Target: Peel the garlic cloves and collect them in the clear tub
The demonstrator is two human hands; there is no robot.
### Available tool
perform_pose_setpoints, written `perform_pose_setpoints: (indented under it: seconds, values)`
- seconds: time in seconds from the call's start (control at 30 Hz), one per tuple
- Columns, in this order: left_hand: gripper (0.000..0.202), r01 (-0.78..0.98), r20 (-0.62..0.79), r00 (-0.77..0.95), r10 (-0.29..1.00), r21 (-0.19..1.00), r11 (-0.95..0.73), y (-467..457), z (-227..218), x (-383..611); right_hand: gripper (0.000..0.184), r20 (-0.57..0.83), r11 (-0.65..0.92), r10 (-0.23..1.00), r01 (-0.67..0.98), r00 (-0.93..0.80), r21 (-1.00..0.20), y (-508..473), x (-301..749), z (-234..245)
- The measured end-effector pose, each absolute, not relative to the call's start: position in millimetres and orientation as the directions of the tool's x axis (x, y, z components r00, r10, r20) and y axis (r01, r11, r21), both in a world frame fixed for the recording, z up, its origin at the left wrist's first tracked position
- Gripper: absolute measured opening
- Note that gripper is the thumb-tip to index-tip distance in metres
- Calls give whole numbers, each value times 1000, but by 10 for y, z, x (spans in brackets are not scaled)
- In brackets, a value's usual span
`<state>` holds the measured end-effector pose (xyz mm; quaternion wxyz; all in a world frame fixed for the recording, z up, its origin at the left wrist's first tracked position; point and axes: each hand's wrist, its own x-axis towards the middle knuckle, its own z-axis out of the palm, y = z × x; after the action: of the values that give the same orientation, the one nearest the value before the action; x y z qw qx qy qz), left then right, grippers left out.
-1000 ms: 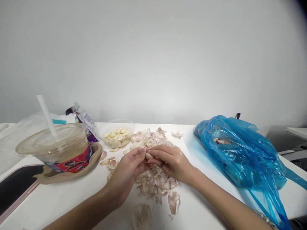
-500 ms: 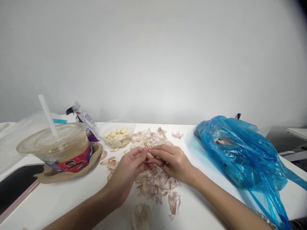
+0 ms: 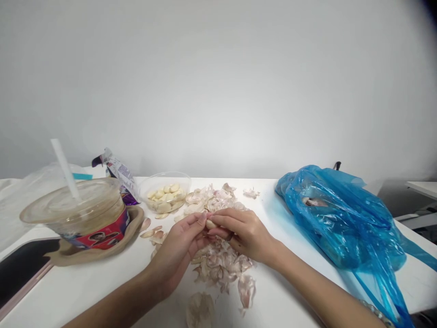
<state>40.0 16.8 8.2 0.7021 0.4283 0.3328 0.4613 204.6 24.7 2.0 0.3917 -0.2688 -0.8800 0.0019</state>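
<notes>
Between the fingertips of both hands is a pale garlic clove (image 3: 210, 224), partly covered by the fingers. My left hand (image 3: 184, 241) is closed on it from the left, thumb on top. From the right, my right hand (image 3: 244, 230) pinches the same clove. Right under the hands spreads a heap of papery garlic skins (image 3: 221, 266). Behind and to the left stands a clear plastic bowl (image 3: 186, 182) with several peeled garlic cloves (image 3: 167, 195) in it. Some loose cloves (image 3: 150, 233) and skins lie left of my left hand.
A lidded drink cup (image 3: 99, 232) with a straw stands at the left in a cardboard holder (image 3: 136, 223). Beside it lie a dark phone-like device (image 3: 27, 264) and a purple wrapper (image 3: 124, 180). A blue plastic bag (image 3: 341, 218) takes up the right side. A wall rises behind the table.
The view has shifted very slightly. Both hands stay together over the skins; the clove between the fingertips shows a little more now.
</notes>
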Motion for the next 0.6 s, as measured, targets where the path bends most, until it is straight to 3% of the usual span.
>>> perform_pose_setpoints:
  seconds: [0.6]
  values:
    - [13,-333,-71,343,937,923,192,140,98,415,20,683,855,473,478,-556,-203,247,2040,46]
